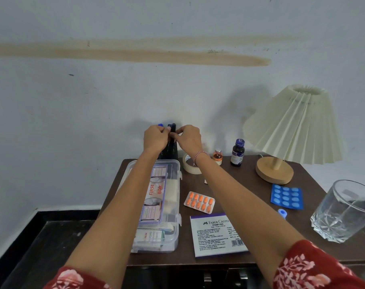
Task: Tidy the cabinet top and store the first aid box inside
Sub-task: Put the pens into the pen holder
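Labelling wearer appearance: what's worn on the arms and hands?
Both sleeves are short, red with a white and pink floral print: left sleeve, right sleeve. Forearms are bare. A red and white thread bracelet circles the right wrist. No gloves on left hand or right hand.

Dark slim upright sticks [172,128]: only the tips show above the left hand [155,137] and right hand [187,136] that pinch them; lower ends vanish behind the box; pens or markers, cannot tell.
Fingertips: curled to the far side, unseen.
Clear plastic first aid box [176,236]: left side covered by the left forearm; packet print inside unreadable.
Beige tape roll [188,167]: right part behind the right wrist.
Small orange-brown bottle [217,157], dark blue-capped bottle [237,153]: labels too small to read.
White stamp pad box [215,236]: right corner under the right forearm; fine print illegible.
Small blue cap-like piece [282,213]: half hidden by the forearm; unidentifiable.
Clear cut-glass tumbler [342,211]: right side cut off by the edge.
Dark wooden cabinet [246,174]: front cut off at the bottom, dim.
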`<state>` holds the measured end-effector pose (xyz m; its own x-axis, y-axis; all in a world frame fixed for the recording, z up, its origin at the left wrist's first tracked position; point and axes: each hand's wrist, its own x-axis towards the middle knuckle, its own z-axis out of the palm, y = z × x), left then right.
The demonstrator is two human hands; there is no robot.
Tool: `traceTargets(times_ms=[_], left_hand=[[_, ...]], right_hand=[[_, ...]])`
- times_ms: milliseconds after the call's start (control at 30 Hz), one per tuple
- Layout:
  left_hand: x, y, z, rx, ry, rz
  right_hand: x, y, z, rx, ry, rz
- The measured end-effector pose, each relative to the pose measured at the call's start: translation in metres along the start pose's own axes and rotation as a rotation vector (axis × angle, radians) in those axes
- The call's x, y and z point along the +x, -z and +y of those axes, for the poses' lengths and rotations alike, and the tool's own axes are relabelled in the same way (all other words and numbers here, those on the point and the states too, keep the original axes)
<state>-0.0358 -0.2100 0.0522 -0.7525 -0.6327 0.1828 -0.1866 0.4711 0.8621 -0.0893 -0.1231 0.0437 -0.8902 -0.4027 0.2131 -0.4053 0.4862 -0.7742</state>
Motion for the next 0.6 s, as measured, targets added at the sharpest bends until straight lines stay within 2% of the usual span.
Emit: traceTargets(times_ms=[233,600], left_hand=[[-0.005,-0.001,0.001,-0.049,0.043,-0.010],[-0.040,0.013,0.027,-0.090,0.025,0.067]], right_hand=[[-0.002,0.002,0.003,-0.027,-0.006,-0.034],[-0.043,0.035,-0.010,-0.025,0.021,0.074]])
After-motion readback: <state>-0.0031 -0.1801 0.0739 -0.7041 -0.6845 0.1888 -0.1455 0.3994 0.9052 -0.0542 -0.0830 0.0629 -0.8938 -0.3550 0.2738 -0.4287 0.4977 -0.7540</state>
